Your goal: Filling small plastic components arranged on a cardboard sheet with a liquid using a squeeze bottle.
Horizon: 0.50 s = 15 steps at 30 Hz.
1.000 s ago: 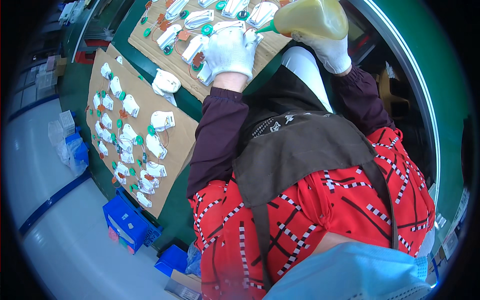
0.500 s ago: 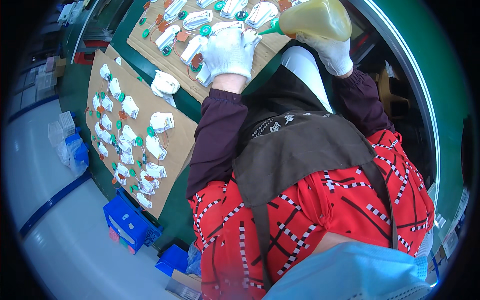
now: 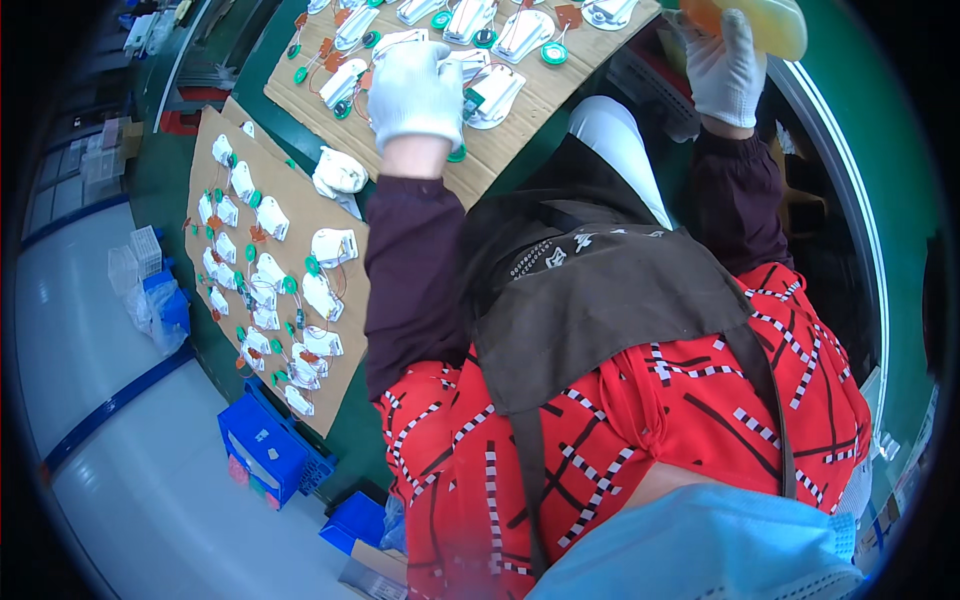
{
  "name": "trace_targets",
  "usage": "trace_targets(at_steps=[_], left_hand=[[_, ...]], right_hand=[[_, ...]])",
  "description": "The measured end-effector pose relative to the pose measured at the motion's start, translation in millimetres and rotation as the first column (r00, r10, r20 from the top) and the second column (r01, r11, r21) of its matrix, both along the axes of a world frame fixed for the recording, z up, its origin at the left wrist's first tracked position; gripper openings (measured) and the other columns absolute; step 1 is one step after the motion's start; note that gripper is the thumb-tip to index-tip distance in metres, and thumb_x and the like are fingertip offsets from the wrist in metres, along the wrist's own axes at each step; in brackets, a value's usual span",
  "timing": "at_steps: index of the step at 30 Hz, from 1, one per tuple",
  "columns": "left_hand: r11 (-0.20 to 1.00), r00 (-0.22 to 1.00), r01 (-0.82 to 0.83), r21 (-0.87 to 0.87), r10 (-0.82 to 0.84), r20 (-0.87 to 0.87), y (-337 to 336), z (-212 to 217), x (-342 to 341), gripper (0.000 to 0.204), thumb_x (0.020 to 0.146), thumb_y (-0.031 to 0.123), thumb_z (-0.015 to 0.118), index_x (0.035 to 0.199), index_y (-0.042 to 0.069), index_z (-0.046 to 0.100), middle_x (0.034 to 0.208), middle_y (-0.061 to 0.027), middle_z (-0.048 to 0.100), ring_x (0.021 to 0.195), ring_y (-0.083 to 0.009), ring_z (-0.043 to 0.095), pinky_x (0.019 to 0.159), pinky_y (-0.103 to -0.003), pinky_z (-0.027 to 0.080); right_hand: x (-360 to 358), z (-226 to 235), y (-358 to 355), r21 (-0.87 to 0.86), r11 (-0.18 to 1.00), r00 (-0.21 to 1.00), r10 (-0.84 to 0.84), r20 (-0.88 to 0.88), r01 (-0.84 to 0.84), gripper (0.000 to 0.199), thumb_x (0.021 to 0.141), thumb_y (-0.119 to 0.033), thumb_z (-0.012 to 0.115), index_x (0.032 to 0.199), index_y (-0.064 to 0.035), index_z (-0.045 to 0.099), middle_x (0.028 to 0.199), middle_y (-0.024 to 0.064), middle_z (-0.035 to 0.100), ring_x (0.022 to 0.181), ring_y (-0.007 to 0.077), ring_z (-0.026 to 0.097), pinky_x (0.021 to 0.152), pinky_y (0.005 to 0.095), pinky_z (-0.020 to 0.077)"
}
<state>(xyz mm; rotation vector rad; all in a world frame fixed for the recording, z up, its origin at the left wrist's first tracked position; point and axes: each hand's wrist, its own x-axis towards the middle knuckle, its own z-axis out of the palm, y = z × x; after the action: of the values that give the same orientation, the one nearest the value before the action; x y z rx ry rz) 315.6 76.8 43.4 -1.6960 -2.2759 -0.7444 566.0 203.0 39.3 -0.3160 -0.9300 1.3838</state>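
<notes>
My right hand (image 3: 722,80), in a white knit glove, is closed around a squeeze bottle (image 3: 780,28) of yellowish liquid at the upper right; the bottle's tip is out of the picture. On a cardboard sheet (image 3: 500,155) lie several white plastic housings (image 3: 523,36) with thin wires, green-rimmed discs (image 3: 554,53) and orange-brown flat pieces. My gloved left hand (image 3: 415,95) is over this sheet among the housings, its fingers curled; what they grip, if anything, is hidden. Right beside it, one housing (image 3: 497,97) has a small green board on it.
Left of my arm, a second cardboard sheet (image 3: 345,290) bears several similar wired white parts. A crumpled white glove or cloth (image 3: 340,172) lies between the sheets on the green table (image 3: 375,415). Blue bins (image 3: 262,445) stand below the table's left edge.
My right hand has moved right and up with the squeeze bottle, away from the housings. My left hand has shifted left, uncovering a housing with a green board.
</notes>
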Motion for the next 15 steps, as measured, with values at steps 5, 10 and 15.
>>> trace_targets(at_steps=[5, 10, 15], left_hand=[[0.9, 0.992, -0.012, -0.435, -0.044, -0.117, 22, -1, -14, 0.021, 0.079, 0.025, 0.059, 0.094, 0.014, 0.068, 0.096, -0.0107, 0.064, 0.094, -0.0285, 0.06, 0.081, -0.039, 0.048], [0.839, 0.958, -0.043, -0.542, -0.12, -0.262, 32, -13, -23, 0.021, 0.081, 0.028, 0.058, 0.096, 0.014, 0.066, 0.097, -0.0117, 0.062, 0.094, -0.0289, 0.061, 0.079, -0.041, 0.049], [0.906, 0.979, 0.077, -0.416, -0.149, -0.141, 32, -14, -25, 0.017, 0.075, 0.026, 0.066, 0.078, 0.009, 0.066, 0.086, -0.0131, 0.064, 0.084, -0.03, 0.061, 0.077, -0.039, 0.048]], right_hand=[[-21, 8, -16, -0.008, 0.998, 0.998, 0.058, 0.007, -0.058, 0.052, 0.082, -0.025, 0.068, 0.123, -0.0029, 0.043, 0.113, 0.0106, 0.057, 0.098, 0.0223, 0.059, 0.08, 0.0349, 0.0511], [-39, 4, -19, 0.018, 0.988, 0.987, 0.153, -0.043, -0.152, 0.053, 0.081, -0.022, 0.069, 0.122, -0.0012, 0.043, 0.11, 0.0109, 0.057, 0.099, 0.0228, 0.059, 0.082, 0.0353, 0.0507], [-44, -4, -15, -0.025, 0.985, 0.981, 0.175, 0.079, -0.173, 0.048, 0.08, -0.016, 0.07, 0.119, 0.0, 0.047, 0.107, 0.0083, 0.059, 0.098, 0.0193, 0.059, 0.081, 0.0325, 0.05]])
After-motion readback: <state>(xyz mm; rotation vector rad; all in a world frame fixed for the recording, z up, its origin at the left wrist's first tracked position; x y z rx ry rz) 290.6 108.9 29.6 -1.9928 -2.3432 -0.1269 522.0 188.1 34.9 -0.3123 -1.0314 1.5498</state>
